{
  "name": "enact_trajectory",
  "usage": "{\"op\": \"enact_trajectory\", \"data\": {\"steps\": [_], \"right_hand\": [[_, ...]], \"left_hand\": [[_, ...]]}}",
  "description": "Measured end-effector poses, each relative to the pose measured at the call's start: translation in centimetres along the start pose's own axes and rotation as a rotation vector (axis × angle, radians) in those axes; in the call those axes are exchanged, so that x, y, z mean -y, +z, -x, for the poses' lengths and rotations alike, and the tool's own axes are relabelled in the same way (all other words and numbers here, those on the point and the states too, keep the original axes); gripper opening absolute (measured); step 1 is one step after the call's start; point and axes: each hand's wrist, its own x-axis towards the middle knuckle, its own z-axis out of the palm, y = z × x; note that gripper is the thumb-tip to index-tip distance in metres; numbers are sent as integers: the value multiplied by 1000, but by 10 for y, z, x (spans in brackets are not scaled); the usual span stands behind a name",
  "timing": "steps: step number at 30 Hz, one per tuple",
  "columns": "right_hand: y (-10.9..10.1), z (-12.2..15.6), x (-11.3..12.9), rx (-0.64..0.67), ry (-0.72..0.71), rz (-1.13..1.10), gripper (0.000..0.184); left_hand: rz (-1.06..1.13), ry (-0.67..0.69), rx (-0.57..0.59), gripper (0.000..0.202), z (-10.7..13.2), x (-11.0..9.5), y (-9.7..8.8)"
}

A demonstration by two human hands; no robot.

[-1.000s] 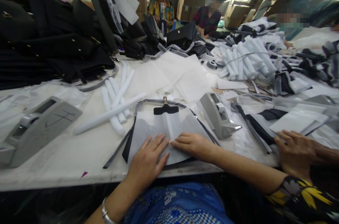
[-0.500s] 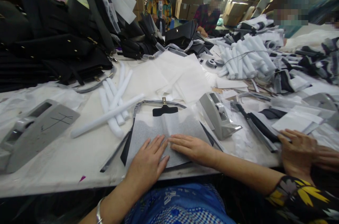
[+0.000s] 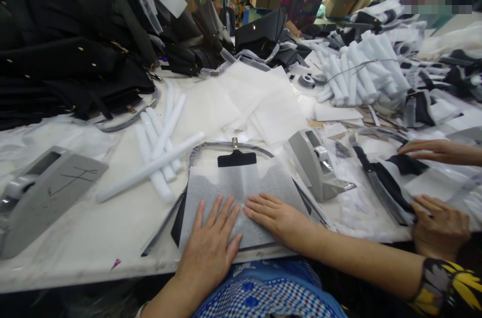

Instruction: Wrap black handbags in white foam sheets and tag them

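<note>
A black handbag (image 3: 175,230) lies flat at the table's front edge, mostly covered by a thin white foam sheet (image 3: 211,177). My left hand (image 3: 213,237) rests palm down on the sheet's left half, fingers spread. On the right half lies my right hand (image 3: 276,217), its fingers stretched out flat. Neither hand grips anything. Beyond the sheet's far edge show a black closure tab (image 3: 237,159) with a gold clasp (image 3: 235,144) and the bag's plastic-wrapped strap (image 3: 211,146). The rest of the bag is hidden beneath the sheet.
Grey tape dispensers stand left (image 3: 52,197) and right (image 3: 316,165). White foam rolls (image 3: 165,142) lie left of the bag, more foam sheets (image 3: 271,102) behind it. Black bags (image 3: 75,62) are piled back left. At right, a co-worker's hands (image 3: 440,220) rest on another bag.
My fingers have spread slightly and the sheet lies flatter over the bag's middle. At right, one co-worker's hand has moved farther back over their bag. The view has shifted slightly.
</note>
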Motion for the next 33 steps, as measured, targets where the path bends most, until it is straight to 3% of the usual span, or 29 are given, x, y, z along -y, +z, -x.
{"op": "enact_trajectory", "data": {"steps": [6,14,21,25,30,33], "right_hand": [[-2,1,-2,3,2,-101,55],[-10,-7,4,134,14,-62,51],[-22,-11,9,233,4,-11,49],[-22,-5,9,204,79,-22,57],[-12,-1,4,126,113,-18,59],[-4,-1,0,80,106,-6,57]], "left_hand": [[50,2,-13,52,1,3,6],[141,-36,-17,54,3,4,10],[103,-17,4,51,1,4,4],[81,31,10,56,4,10,4],[54,95,-116,56,16,19,23],[-17,138,-71,49,20,29,28]]}}
